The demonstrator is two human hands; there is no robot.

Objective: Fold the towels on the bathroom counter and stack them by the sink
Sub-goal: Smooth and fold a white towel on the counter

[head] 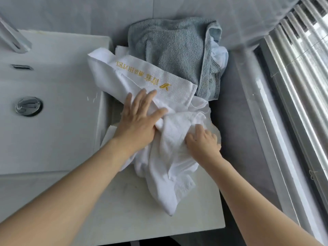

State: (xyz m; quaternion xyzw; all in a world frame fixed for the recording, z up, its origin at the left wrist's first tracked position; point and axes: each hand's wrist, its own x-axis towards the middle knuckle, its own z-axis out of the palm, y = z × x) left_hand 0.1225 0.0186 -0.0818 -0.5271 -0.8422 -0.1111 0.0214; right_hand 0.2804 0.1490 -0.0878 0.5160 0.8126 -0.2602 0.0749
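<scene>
Fingers of the right hand (203, 141) curl into the crumpled white towel (170, 153) at centre-right of the frame, a narrow grip bunching cloth. The left hand (140, 118) lies flat beside it with straight, spread fingers, pressing the towel onto the table (124, 210), seemingly to pin one part while the other hand draws fabric out to find an edge. That towel sprawls from the embroidered gold hotel band (142, 72) in the upper centre down toward the lower centre, unfolded. Behind it, in the upper centre, a grey towel (174, 50) sits roughly folded, with more white cloth under it. The sink (53, 121) fills the left of the frame, its drain (28, 106) visible. Window blinds (298, 77) run down the right. The narrow table leaves little flat room for spreading the towel.
</scene>
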